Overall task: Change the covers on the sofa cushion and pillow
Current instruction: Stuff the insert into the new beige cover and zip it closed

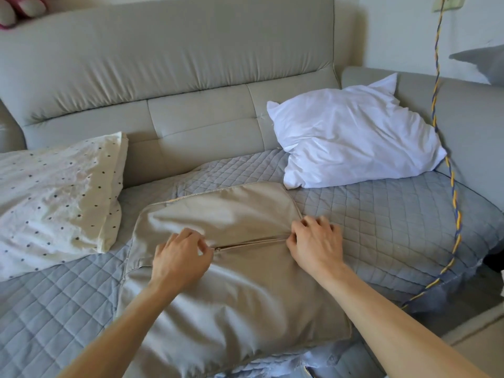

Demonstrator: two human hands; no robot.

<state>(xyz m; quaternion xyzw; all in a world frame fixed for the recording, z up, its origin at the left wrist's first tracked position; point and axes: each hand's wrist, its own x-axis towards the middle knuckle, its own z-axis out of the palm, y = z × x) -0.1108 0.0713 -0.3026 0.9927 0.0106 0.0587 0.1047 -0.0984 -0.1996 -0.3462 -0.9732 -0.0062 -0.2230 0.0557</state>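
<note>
On the sofa [163, 64]: cushion [231, 296] mid-zip.
Left hand [180, 257]: pinches zip pull [217, 249].
Right hand [316, 244]: pinches cushion.
Pillow [354, 137]: bare.

Cushions and pillows: we count three, a beige cushion [231, 282] at centre, a white pillow [351, 140] upper right, and a dotted pillow [54, 203] at left.
Hands: we count two, left hand [180, 257] and right hand [316, 246].
Zips: we see one zip [245, 243].
Cords: we see one twisted cord [450, 170], right side.
</note>
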